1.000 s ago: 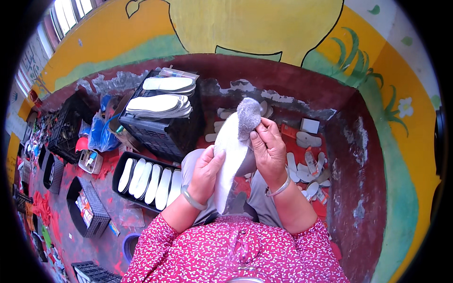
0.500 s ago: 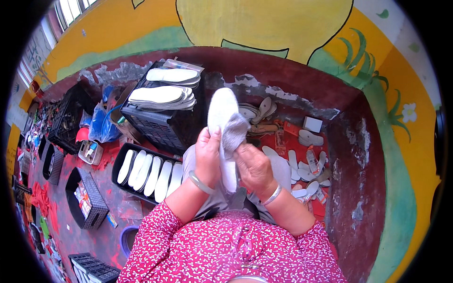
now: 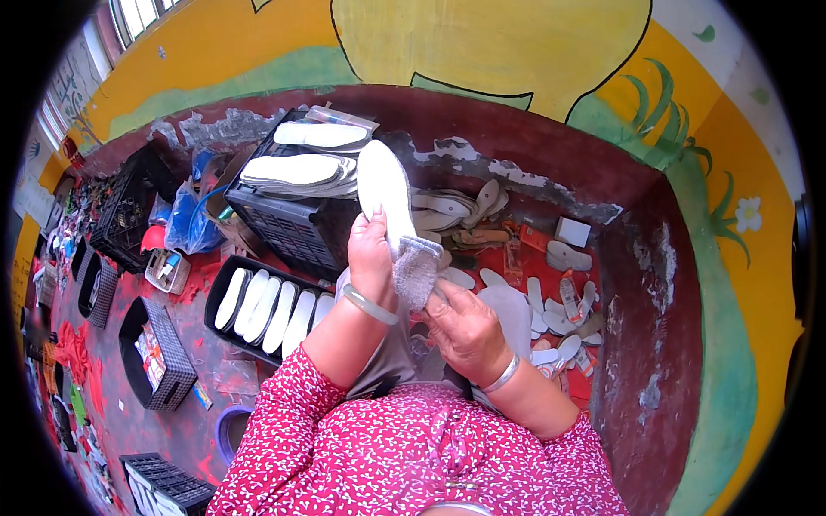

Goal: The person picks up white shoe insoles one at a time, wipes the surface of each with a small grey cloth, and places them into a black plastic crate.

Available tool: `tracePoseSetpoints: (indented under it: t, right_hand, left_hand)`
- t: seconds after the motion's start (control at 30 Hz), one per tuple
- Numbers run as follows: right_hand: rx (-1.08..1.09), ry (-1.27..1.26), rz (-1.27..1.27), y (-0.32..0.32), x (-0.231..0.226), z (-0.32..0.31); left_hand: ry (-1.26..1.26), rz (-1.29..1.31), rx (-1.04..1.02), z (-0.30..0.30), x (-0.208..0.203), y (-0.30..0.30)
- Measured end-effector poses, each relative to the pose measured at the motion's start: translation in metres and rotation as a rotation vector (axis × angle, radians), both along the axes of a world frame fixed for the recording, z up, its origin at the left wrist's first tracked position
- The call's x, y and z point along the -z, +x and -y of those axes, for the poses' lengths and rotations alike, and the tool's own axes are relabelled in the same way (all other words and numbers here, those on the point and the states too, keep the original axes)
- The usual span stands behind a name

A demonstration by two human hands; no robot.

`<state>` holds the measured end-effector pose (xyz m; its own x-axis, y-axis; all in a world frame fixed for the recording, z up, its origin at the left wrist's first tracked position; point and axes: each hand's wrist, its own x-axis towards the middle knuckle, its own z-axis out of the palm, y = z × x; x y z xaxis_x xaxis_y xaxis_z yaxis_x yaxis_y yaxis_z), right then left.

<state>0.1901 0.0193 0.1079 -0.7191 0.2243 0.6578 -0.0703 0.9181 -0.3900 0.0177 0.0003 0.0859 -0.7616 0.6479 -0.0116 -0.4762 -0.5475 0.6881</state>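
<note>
My left hand (image 3: 372, 262) is closed round the middle of a white shoe insole (image 3: 384, 185), thumb on its face, and the broad end points up and away. Against the insole's lower part lies a fuzzy grey cloth (image 3: 417, 273), which hides the end nearest me. My right hand (image 3: 469, 331) pinches that cloth at its lower right edge, fingers bent. Left of my lap, a long black basket (image 3: 258, 351) holds several white insoles standing in a row. Stacks of white insoles (image 3: 297, 169) rest on an upturned-looking black crate (image 3: 297, 228) beyond my left hand.
Loose insoles (image 3: 559, 320) and small packets lie on red cloth to the right, by the dark red wall (image 3: 662, 344). Leftward on the floor are a checked basket (image 3: 172, 365), a white basket (image 3: 168, 271), blue plastic bags (image 3: 185, 225) and a purple basin (image 3: 232, 430).
The insole has shifted left and slightly up with my left hand. My right hand and the grey cloth have moved down along it, toward my body.
</note>
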Motion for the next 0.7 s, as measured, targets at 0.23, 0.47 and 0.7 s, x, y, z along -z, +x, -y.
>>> tracePoseSetpoints:
  t: [0.23, 0.47, 0.7]
  right_hand:
    - [0.099, 0.15, -0.06, 0.006, 0.007, 0.004]
    - [-0.018, 0.086, -0.124, 0.014, 0.02, 0.002]
    - [-0.24, -0.517, -0.113, 0.017, 0.012, 0.01]
  left_hand:
    - [0.026, 0.273, 0.173, -0.006, 0.003, -0.001]
    - [-0.027, 0.455, 0.199, -0.004, -0.032, 0.015]
    - [0.065, 0.526, 0.268, 0.001, -0.048, 0.027]
